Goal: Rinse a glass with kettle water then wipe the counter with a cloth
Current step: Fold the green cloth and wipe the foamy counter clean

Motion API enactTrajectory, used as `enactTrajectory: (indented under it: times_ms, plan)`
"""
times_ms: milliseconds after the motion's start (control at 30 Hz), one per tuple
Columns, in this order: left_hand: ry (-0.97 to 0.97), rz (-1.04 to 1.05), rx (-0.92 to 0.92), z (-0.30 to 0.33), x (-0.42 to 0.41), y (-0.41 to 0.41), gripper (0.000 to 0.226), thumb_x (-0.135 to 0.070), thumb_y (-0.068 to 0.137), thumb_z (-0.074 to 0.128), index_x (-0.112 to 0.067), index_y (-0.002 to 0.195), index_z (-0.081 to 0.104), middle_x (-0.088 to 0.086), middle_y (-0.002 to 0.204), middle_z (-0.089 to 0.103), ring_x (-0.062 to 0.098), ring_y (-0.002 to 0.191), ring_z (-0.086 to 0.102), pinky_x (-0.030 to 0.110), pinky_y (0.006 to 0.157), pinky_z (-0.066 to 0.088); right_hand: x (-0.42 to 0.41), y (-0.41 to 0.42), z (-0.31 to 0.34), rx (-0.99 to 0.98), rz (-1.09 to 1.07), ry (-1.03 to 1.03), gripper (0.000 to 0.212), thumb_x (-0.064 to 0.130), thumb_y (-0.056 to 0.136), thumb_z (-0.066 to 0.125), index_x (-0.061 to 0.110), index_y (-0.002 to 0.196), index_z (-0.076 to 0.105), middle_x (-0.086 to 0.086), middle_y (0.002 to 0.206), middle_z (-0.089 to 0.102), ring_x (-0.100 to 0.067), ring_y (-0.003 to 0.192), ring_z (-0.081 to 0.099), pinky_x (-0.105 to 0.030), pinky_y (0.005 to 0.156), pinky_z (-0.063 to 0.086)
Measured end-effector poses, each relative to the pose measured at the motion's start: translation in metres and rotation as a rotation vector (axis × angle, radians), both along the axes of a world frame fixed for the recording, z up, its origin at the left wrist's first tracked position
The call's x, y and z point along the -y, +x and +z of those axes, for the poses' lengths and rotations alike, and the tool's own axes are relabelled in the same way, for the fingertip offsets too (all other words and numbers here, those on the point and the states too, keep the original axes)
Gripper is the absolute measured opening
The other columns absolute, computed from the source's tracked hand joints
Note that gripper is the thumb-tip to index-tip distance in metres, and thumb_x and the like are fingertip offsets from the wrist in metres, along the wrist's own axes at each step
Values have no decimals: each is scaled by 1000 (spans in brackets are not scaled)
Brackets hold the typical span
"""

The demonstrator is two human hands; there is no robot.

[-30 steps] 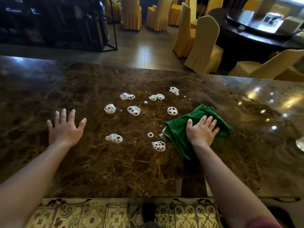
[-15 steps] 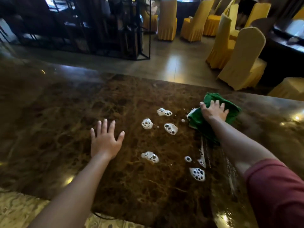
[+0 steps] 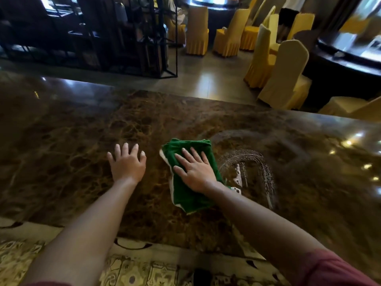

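A folded green cloth (image 3: 185,195) lies flat on the brown marble counter (image 3: 61,141). My right hand (image 3: 195,171) presses down on it with straight, spread fingers. My left hand (image 3: 126,164) rests flat on the bare counter just left of the cloth, fingers spread. A curved wet streak with fine foam residue (image 3: 253,168) arcs across the stone to the right of the cloth. No glass or kettle is in view.
Beyond the counter's far edge are yellow-covered chairs (image 3: 284,73), a dark round table (image 3: 340,65) at the right and a black metal shelf frame (image 3: 132,36) at the left. Patterned floor tiles (image 3: 144,273) run below the counter's near edge.
My right hand has swept the cloth from the far right leftward and nearer, next to my left hand. The white foam blobs are gone; a wet streak is left behind.
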State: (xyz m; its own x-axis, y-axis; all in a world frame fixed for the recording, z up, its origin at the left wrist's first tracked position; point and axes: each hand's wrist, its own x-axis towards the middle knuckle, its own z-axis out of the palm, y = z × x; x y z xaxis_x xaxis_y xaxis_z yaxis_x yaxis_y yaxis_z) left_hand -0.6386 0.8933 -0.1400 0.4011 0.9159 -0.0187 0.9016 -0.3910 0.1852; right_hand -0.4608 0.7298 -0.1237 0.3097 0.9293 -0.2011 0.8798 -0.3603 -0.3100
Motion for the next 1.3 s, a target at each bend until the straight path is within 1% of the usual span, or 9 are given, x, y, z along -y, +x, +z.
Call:
enactTrajectory:
  times_ms: [100, 233, 433, 567, 700, 767, 933, 1100, 1300]
  plan:
    - [-112, -8, -10, -1, 9, -8, 75, -68, 101, 11, -27, 163, 21, 6, 173, 8, 28, 159, -2, 54, 127, -3, 57, 19, -4, 97, -75, -17, 70, 72, 102, 20, 43, 166, 15, 11, 176, 0, -15, 162, -10, -46, 129, -10]
    - [-39, -63, -17, -12, 31, -20, 78, -69, 100, 11, -24, 163, 17, 7, 173, 6, 27, 159, -4, 51, 126, -5, 107, 62, -10, 172, -327, -45, 78, 79, 98, 20, 41, 166, 16, 7, 177, 2, -19, 163, -6, -48, 130, -6]
    - [2, -56, 46, -13, 30, -15, 73, -63, 103, 12, -22, 163, 22, 9, 172, 11, 28, 159, 0, 50, 128, -2, 37, 107, -6, 113, -546, -3, 82, 77, 97, 23, 33, 167, 21, -3, 177, 4, -29, 163, -2, -54, 129, -3]
    - [-6, -61, 122, -16, 31, -14, 66, -56, 107, 16, -20, 160, 30, 9, 170, 19, 27, 159, 5, 48, 127, -1, -44, 92, -2, 79, -447, -8, 79, 77, 98, 18, 36, 166, 21, -1, 177, 5, -30, 163, -4, -56, 129, -5]
    - [-49, -37, 390, -6, 20, -27, 51, -37, 108, 36, -12, 150, 49, 13, 165, 34, 28, 157, 20, 51, 128, 7, -86, 29, 1, 72, -142, 11, 71, 71, 102, 17, 40, 166, 20, 3, 177, 5, -26, 163, -5, -53, 129, -7]
    - [-7, -32, 277, -8, 20, -44, 50, -36, 107, 39, -16, 152, 46, 11, 167, 29, 28, 158, 15, 52, 127, 5, -77, 1, -1, 71, -21, 12, 67, 67, 104, 19, 40, 166, 19, 4, 177, 5, -25, 163, -5, -53, 129, -8]
    - [-40, 44, 28, -15, 28, -69, 66, -56, 105, 19, -23, 163, 21, 6, 173, 9, 27, 159, -3, 55, 126, -4, 22, -45, -9, 106, 126, 31, 66, 69, 103, 17, 45, 165, 17, 8, 177, 4, -22, 163, -7, -52, 130, -6]
    - [-3, 44, 25, -18, 28, -67, 67, -56, 105, 18, -22, 163, 20, 5, 173, 10, 27, 160, -2, 55, 127, -4, 61, 0, -10, 177, -144, -17, 74, 76, 98, 21, 45, 165, 16, 5, 177, 6, -23, 163, -4, -52, 130, -5]
    - [32, 30, 51, -18, 27, -67, 64, -53, 107, 18, -19, 161, 27, 8, 171, 17, 30, 159, 4, 57, 126, 0, -47, 35, -6, 91, -372, -11, 74, 69, 100, 26, 36, 166, 23, -3, 177, 7, -33, 163, -2, -59, 128, -3]
